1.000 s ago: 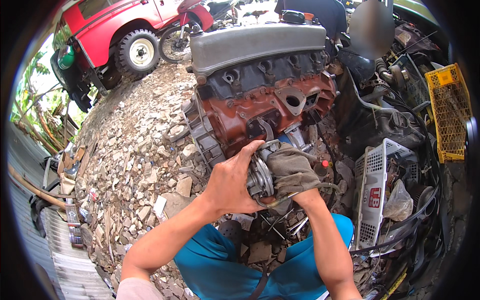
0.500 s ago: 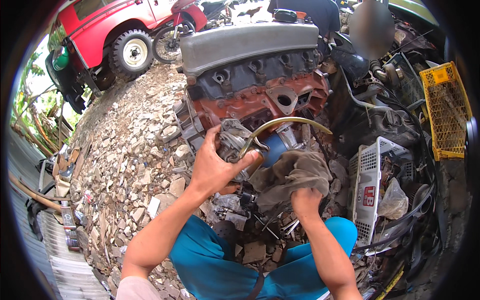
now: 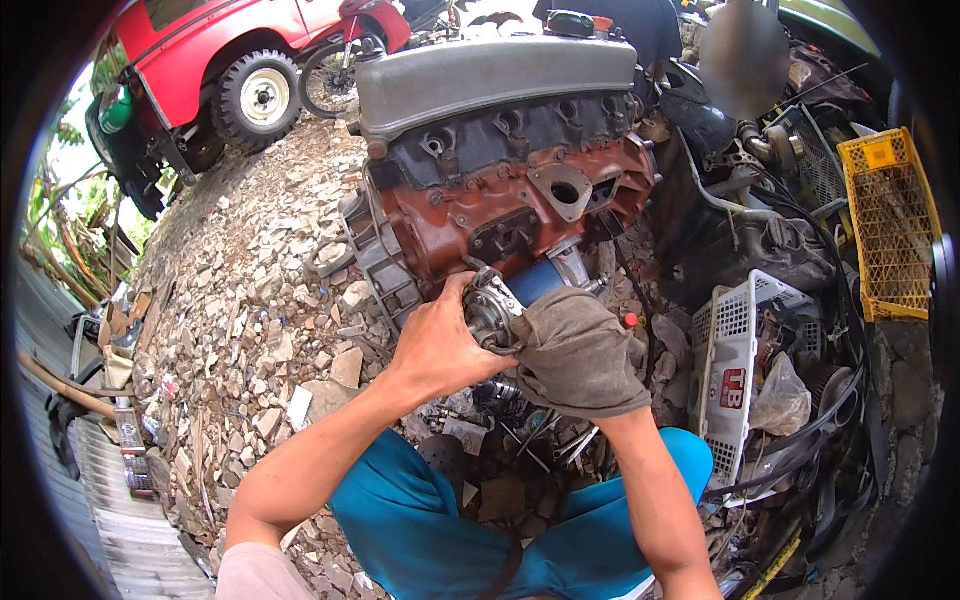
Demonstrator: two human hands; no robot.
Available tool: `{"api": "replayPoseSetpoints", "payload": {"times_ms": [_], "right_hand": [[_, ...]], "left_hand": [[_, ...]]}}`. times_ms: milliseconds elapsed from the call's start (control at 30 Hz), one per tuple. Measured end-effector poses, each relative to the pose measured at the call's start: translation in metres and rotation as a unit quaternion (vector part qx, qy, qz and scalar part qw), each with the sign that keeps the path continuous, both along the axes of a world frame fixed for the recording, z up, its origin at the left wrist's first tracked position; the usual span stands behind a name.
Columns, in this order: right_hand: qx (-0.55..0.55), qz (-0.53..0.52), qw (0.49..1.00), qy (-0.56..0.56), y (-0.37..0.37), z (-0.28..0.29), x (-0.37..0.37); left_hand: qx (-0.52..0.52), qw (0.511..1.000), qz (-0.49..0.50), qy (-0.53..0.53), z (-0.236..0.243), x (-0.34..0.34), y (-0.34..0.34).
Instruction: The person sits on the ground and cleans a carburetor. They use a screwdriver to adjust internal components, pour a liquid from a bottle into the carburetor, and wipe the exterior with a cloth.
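My left hand (image 3: 432, 345) is closed around a small silver-grey metal engine part (image 3: 490, 308), thumb below it and fingers over its far side. A grey-brown rag (image 3: 585, 355) drapes over my right hand and hides its fingers; only the wrist shows below it. The rag presses against the right side of the metal part. Just beyond both hands stands a large engine with a reddish-brown block (image 3: 425, 228) and a grey top cover (image 3: 500, 85). Low on its near side sits a blue cylinder (image 3: 536, 283), partly hidden behind the rag.
Broken stones (image 3: 270, 310) cover the ground. At right are a white plastic crate (image 3: 730, 385), a yellow crate (image 3: 885, 225) and black hoses. Metal tools (image 3: 575, 440) lie between my knees. Behind the engine is another person (image 3: 610, 20); a red vehicle (image 3: 220, 60) stands far left.
The metal part has turned in my left hand, and its yellowish hose has gone out of sight. The rag has shifted left and now wraps over my right hand.
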State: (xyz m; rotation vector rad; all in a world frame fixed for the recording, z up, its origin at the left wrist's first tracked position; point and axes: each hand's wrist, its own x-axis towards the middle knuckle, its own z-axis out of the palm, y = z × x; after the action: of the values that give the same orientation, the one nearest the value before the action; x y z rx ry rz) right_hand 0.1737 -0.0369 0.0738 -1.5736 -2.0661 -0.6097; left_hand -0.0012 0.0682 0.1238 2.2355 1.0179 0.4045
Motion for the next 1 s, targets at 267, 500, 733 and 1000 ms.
{"api": "replayPoseSetpoints", "payload": {"times_ms": [267,500,733,1000], "right_hand": [[0.006,0.015,0.989,0.146,-0.006,-0.005,0.028],[0.042,-0.06,0.987,0.144,-0.015,-0.014,0.029],[-0.075,-0.265,0.931,0.24,-0.038,-0.031,0.056],[-0.485,-0.215,0.846,0.051,-0.07,-0.088,0.109]], "left_hand": [[0.004,0.999,0.038,0.016,0.0,-0.016,-0.006],[0.035,0.997,0.076,-0.003,-0.005,-0.028,-0.003],[-0.204,0.969,0.095,-0.104,0.007,-0.049,0.006],[-0.394,0.885,0.157,-0.194,-0.001,-0.068,0.005]]}}
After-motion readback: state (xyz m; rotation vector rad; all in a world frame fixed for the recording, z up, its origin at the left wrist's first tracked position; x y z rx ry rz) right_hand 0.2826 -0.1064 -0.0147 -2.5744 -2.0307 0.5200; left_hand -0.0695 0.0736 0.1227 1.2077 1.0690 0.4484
